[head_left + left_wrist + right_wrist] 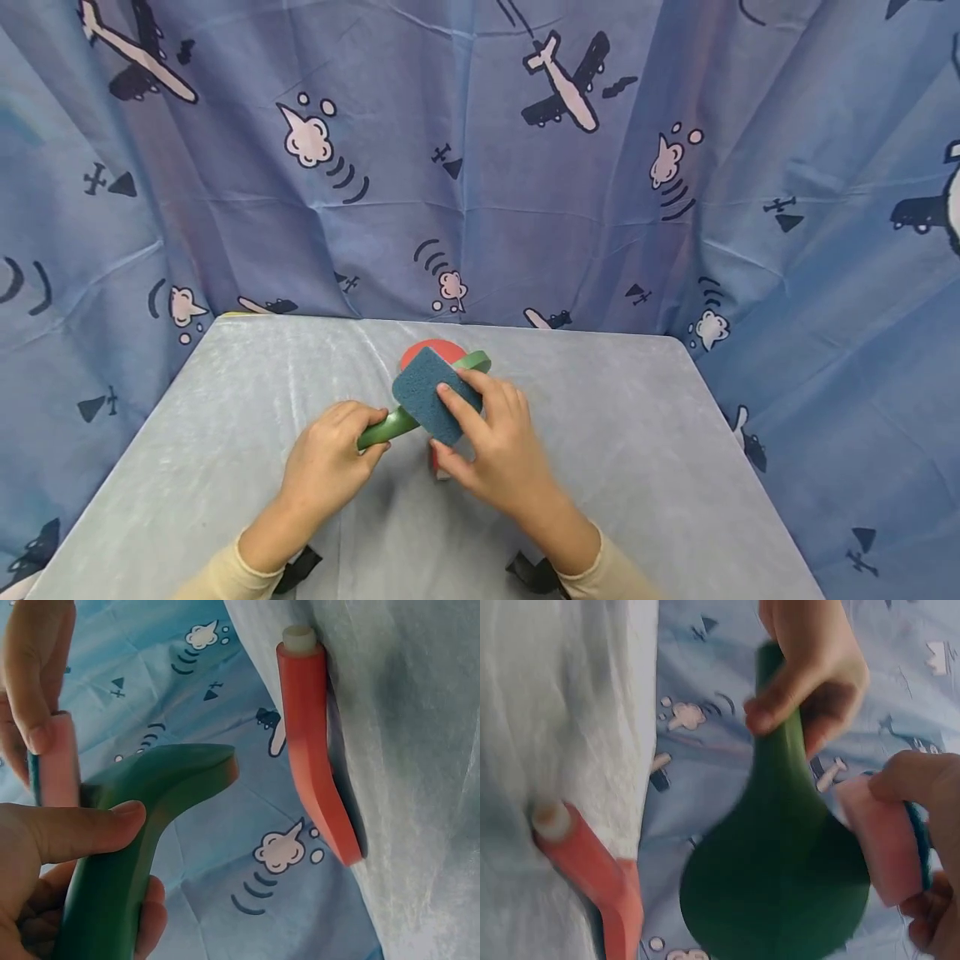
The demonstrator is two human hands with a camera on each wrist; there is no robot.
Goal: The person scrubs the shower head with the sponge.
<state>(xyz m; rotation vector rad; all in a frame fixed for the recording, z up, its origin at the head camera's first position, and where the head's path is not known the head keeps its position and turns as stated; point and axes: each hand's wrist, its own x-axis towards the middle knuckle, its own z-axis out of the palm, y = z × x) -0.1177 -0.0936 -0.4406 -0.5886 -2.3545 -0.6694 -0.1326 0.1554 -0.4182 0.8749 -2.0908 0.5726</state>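
Observation:
My left hand point(330, 458) grips the handle of a green spoon-shaped piece point(390, 427) with a wide round head, held above the table. My right hand point(502, 442) holds a sponge point(431, 392) between thumb and fingers, its blue scouring side facing up. In the right wrist view, the pink side of the sponge point(885, 840) lies against the edge of the green round head point(772, 900). Below, a red piece of similar shape point(304, 720) rests on the table, with a whitish plug at its handle end; the hands and sponge partly hide it in the head view.
A pale grey cloth covers the table point(637, 467). Behind and around it hangs a blue curtain point(480, 167) printed with aeroplanes. Black straps point(534, 575) show at both wrists.

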